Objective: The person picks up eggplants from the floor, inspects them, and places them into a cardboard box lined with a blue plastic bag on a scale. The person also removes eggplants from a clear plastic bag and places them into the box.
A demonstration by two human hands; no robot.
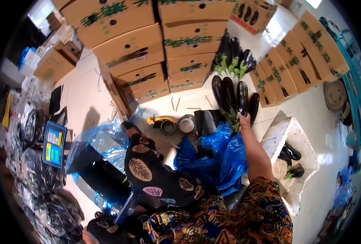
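My right hand (244, 119) is closed around the stem end of a dark eggplant (242, 95) on the floor. Other long eggplants lie beside it, their green stems towards me. Just below the hand, a crumpled blue plastic bag (221, 156) spreads in front of my body, with a black sheet or bag (207, 122) at its upper edge. More eggplants (225, 49) are lined up farther back. I cannot make out my left hand.
Stacked cardboard boxes (127, 38) stand ahead, with more (284, 73) at the right. A white foam box (310, 140) holds several eggplants. Tape rolls (167, 127) lie on the floor. At the left are a blue-framed display (53, 144) and heaped plastic bags (36, 171).
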